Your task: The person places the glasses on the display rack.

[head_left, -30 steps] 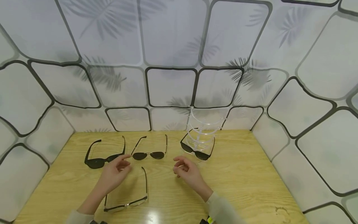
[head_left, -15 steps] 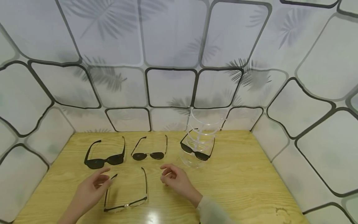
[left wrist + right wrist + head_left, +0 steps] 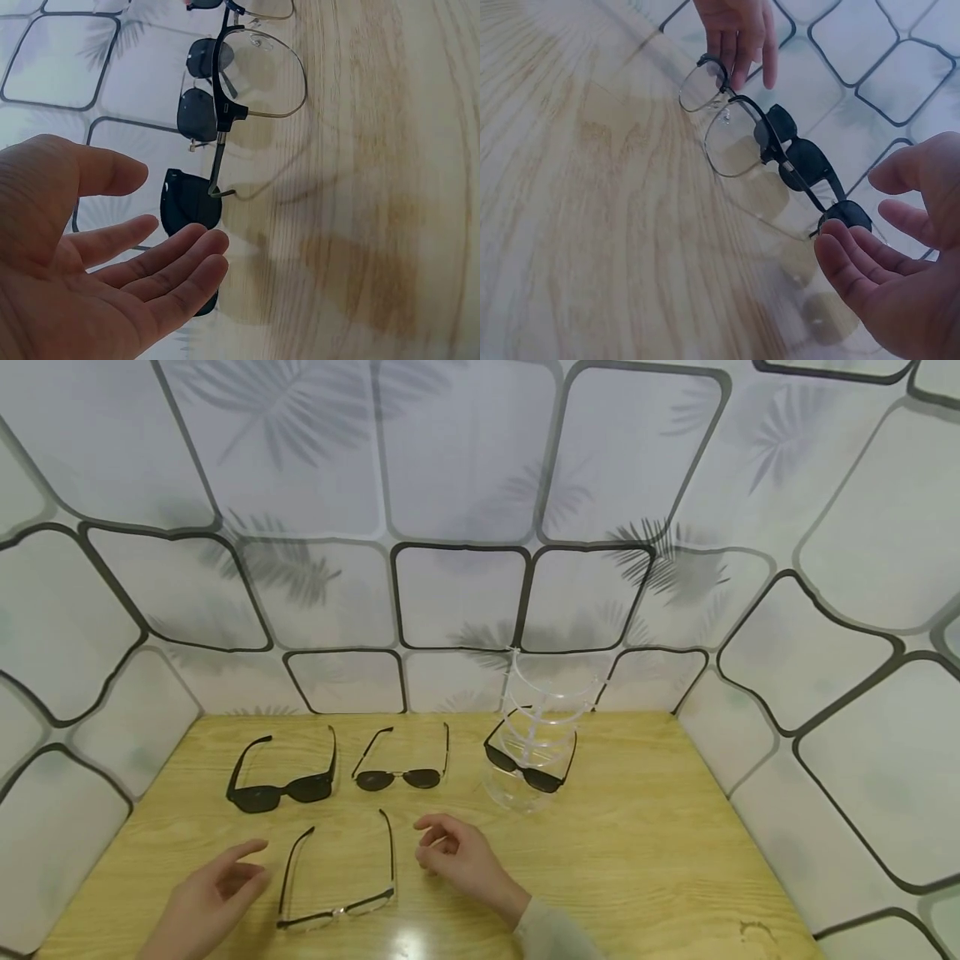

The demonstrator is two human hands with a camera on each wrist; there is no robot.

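Note:
Clear-lensed eyeglasses (image 3: 338,912) with a dark browline lie on the table between my two hands, temples unfolded and pointing away from me. My left hand (image 3: 208,893) is just left of them, its fingers relaxed and holding nothing. To their right is my right hand (image 3: 467,858), loosely curved, with nothing in it. The wrist views show both palms bare, the left hand (image 3: 127,255) and the right hand (image 3: 892,262) each near a temple end. Farther back are black sunglasses (image 3: 281,793) and thin-framed aviator sunglasses (image 3: 397,778), both unfolded.
A clear tiered eyewear stand (image 3: 534,727) is at the back right, with a dark pair of sunglasses (image 3: 525,770) on its lower level. Patterned fabric walls (image 3: 465,597) enclose the wooden table (image 3: 637,860) at the back and sides.
Both hands have drawn back toward me. The left went from beside the black sunglasses down and left; the right moved away from the stand, down and left. The eyewear stays in place.

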